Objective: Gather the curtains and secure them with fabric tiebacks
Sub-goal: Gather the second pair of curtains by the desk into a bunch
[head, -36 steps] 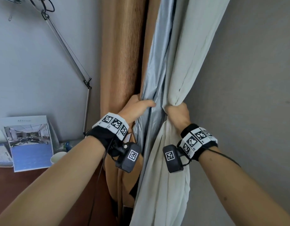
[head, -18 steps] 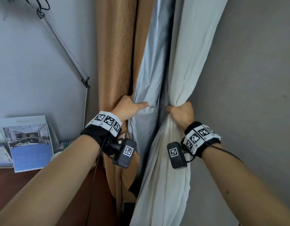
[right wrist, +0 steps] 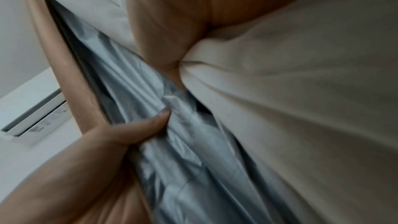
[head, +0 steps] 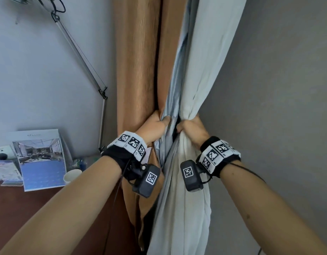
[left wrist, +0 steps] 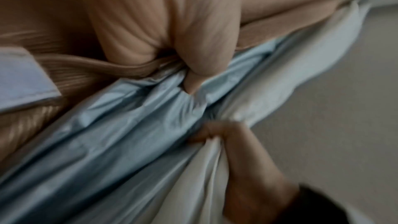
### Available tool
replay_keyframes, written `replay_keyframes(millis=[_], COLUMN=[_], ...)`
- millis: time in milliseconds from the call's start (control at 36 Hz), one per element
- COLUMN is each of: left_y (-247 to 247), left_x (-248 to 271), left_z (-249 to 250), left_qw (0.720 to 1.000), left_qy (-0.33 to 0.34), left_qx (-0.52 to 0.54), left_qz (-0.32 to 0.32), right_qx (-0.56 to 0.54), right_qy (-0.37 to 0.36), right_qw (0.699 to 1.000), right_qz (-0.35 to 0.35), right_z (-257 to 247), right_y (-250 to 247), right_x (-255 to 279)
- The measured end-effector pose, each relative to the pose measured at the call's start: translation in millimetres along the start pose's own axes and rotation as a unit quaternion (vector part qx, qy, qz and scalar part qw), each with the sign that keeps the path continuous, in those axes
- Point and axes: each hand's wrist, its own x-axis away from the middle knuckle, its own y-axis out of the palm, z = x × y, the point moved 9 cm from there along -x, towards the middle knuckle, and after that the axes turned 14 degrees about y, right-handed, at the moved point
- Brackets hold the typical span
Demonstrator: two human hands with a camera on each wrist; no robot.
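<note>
A tan curtain (head: pixel 138 70) hangs beside a pale blue-grey lining (head: pixel 172 100) and a cream sheer curtain (head: pixel 205 70) in the room's corner. My left hand (head: pixel 155 127) grips the tan fabric and the blue lining, thumb pressed into the blue folds (left wrist: pixel 191 84). My right hand (head: pixel 192 129) clutches the bunched cream curtain (right wrist: pixel 280 91) just to the right, knuckles almost meeting the left hand. In the left wrist view the right hand (left wrist: pixel 224 135) shows fingers curled round the cream cloth. In the right wrist view the left hand (right wrist: pixel 133 134) presses on the lining. No tieback is visible.
A grey wall (head: pixel 278 107) closes in on the right. At the left stands a dark wooden desk (head: pixel 15 208) with a propped brochure (head: pixel 41 159), a paper cup (head: pixel 71 176) and a metal lamp arm (head: pixel 80 54) along the wall.
Both hands have drawn closer together, squeezing the blue lining and the cream curtain into a tighter bunch; the dark gap between the fabrics has narrowed.
</note>
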Motion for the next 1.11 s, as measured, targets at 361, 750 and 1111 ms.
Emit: replay_keyframes(millis=[361,750,1111], left_y=[-34,-22,-88], left_x=[-8,-3,38], left_z=[-23,-17,68], left_qw=[0.998,1.0,0.812], left_qy=[-0.038,-0.027,0.264], left_qx=[-0.034,-0.004,-0.472], left_qz=[0.032,0.014,0.22], right_qx=[-0.045,-0.044,-0.077], right_qy=[-0.036,0.018,-0.034], right_qw=[0.995,0.992,0.994], right_qz=[0.079,0.116,0.062], right_z=[-4,13,-2], right_y=[-13,-43,-19], right_x=[-1,-8,5])
